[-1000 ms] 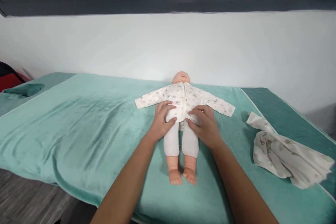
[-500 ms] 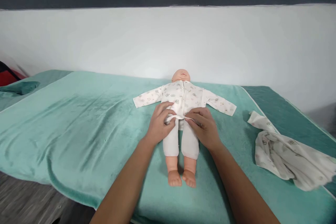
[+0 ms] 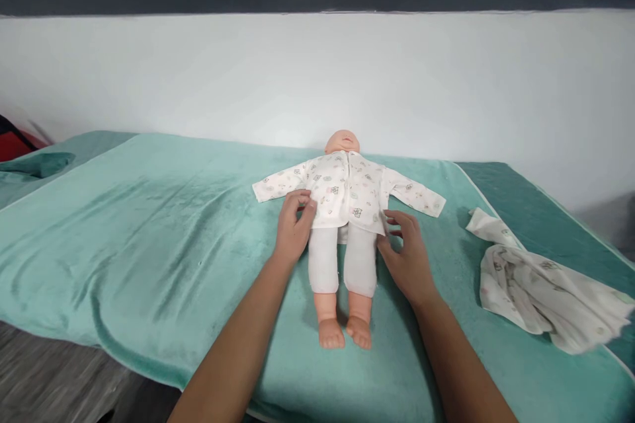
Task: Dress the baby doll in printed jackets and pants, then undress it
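Observation:
A baby doll (image 3: 343,211) lies on its back on a teal towel-covered table (image 3: 163,231), head toward the wall. It wears a white printed long-sleeved top (image 3: 347,188) and plain white leggings (image 3: 342,261); its bare feet point toward me. My left hand (image 3: 294,228) rests beside the doll's left hip at the hem of the top, fingers loosely curled and holding nothing. At the other hip, my right hand (image 3: 407,254) hovers with fingers spread apart, empty.
A crumpled white printed cloth (image 3: 540,291) lies on the table at the right. A darker teal towel (image 3: 526,205) covers the right end. A folded teal cloth (image 3: 37,164) and something red sit at the far left. A white wall stands behind.
Both hands have let go of the top's hem at the doll's waist and moved outward to either side. The top now lies smoothed flat over the belly.

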{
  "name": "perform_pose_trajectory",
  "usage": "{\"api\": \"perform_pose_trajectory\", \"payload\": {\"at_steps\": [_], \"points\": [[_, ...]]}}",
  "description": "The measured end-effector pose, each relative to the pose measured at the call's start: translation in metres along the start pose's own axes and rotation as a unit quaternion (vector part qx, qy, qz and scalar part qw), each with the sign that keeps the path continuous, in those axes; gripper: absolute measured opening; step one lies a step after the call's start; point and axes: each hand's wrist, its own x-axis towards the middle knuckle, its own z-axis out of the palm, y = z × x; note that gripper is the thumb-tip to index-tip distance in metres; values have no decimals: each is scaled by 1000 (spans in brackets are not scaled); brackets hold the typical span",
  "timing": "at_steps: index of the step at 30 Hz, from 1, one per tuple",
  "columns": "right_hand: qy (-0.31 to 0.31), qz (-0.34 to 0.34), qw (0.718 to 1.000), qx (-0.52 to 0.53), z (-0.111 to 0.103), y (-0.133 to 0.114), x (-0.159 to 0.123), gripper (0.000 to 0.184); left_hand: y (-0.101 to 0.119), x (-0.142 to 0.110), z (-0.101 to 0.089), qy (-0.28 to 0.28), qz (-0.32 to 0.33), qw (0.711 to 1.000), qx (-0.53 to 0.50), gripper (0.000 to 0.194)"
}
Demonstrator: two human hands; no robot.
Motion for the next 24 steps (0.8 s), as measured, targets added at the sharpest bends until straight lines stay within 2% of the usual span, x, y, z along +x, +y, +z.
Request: {"api": "perform_pose_trajectory", "payload": {"at_steps": [4,7,11,14,20,24], "points": [[-17,65,997,-47,4,8,-2,43,-7,4,1,23,-127,992,-8,23],[-28,121,988,-89,3,10,1,32,-8,5,0,19,-180,983,-12,27],[44,140,985,-91,-5,11,4,18,-12,7,-1,17,-171,985,7,27],[82,144,983,-77,-9,11,5,17,-16,7,-1,22,-154,988,23,26],[71,156,983,-71,-9,13,4,27,-16,6,-2,17,-155,985,72,24],[56,133,986,-79,-6,16,2,37,-15,5,-4,27,-161,983,80,23]]}}
